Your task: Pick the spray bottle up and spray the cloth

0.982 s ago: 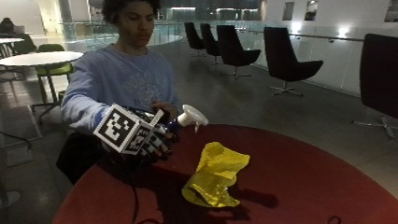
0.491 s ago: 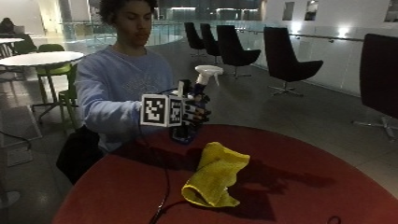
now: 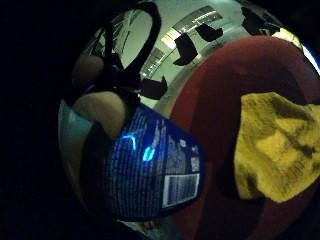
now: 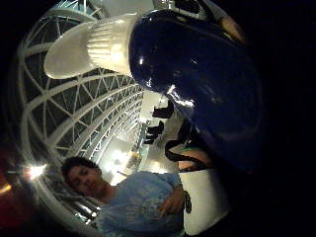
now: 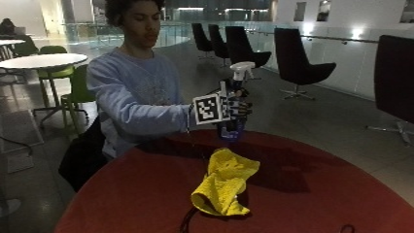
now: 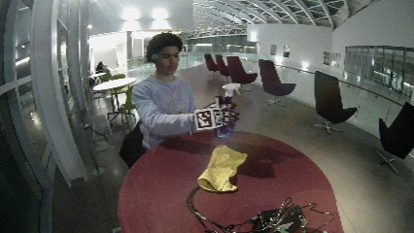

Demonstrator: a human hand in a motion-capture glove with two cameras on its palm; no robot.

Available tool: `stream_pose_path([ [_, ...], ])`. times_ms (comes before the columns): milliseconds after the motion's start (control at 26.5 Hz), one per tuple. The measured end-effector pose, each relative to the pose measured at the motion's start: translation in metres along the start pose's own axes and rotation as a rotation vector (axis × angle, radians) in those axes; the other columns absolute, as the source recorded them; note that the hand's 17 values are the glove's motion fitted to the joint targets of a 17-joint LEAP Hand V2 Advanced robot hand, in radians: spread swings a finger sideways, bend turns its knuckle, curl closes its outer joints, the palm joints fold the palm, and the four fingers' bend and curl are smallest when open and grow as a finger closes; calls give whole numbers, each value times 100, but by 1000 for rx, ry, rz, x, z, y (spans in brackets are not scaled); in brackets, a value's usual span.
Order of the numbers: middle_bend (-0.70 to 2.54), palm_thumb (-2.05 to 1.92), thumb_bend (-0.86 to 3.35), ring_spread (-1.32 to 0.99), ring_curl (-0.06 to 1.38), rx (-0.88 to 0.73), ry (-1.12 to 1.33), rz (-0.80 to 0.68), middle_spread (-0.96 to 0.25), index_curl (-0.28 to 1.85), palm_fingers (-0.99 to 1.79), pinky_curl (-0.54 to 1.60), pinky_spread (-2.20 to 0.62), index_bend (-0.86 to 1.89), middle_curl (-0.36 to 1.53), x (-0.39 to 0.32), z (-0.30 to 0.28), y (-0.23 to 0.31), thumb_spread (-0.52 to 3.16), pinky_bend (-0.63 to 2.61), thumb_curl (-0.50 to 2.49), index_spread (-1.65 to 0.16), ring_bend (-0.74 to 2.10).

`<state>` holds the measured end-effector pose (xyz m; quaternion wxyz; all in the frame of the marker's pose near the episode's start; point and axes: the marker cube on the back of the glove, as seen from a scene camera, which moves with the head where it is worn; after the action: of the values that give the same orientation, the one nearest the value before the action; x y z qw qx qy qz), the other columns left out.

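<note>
A person at the far side of a round red table [image 5: 336, 194] grips a spray bottle [image 5: 232, 130] in the black-gloved right hand [image 5: 232, 108]. The bottle stands upright over the table's far edge, with its blue body below the hand and its white spray head [image 5: 241, 71] above it. A crumpled yellow cloth [image 5: 224, 181] lies on the table in front of the bottle, apart from it. The little finger side palm view has the bottle's labelled blue body [image 3: 150, 175] close up, with the cloth [image 3: 275, 150] beyond. The thumb side palm view shows the bottle's shoulder [image 4: 197, 74] and white collar [image 4: 98, 44].
A dark tangle of gear [image 6: 278, 221] lies at the table's near edge. Black chairs [image 5: 298, 60] stand along the railing behind. A white round table [image 5: 42, 60] with green chairs stands behind the person. The person's bare hand [image 4: 173, 201] rests at the chest.
The gloved hand has lifted the bottle from a low, tilted position on the person's side up and to the right. The bottle now stands upright. The cloth has not moved.
</note>
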<state>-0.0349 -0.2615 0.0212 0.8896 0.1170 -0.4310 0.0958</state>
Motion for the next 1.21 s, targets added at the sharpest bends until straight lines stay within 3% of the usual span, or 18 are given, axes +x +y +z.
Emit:
stream_pose_path([
  [340, 22, 87, -3, 3, 38, -1, 15, -25, -6, 24, 93, 37, 23, 10, 44, 24, 53, -17, 83, 26, 65, -29, 44],
  [756, 27, 83, -3, 2, 37, -37, 48, -21, -6, 23, 86, 37, 22, 9, 46, 31, 58, -9, 89, 26, 62, -31, 38],
  [945, 22, 74, -6, 3, 38, -80, 94, -28, -3, 20, 63, 41, 23, 2, 44, 24, 28, 15, 93, 36, 56, -34, 38],
  [1209, 23, 72, -3, 3, 35, -126, 511, -62, -2, 18, 64, 38, 24, 9, 43, 27, -59, 75, 97, 36, 52, -36, 37],
])
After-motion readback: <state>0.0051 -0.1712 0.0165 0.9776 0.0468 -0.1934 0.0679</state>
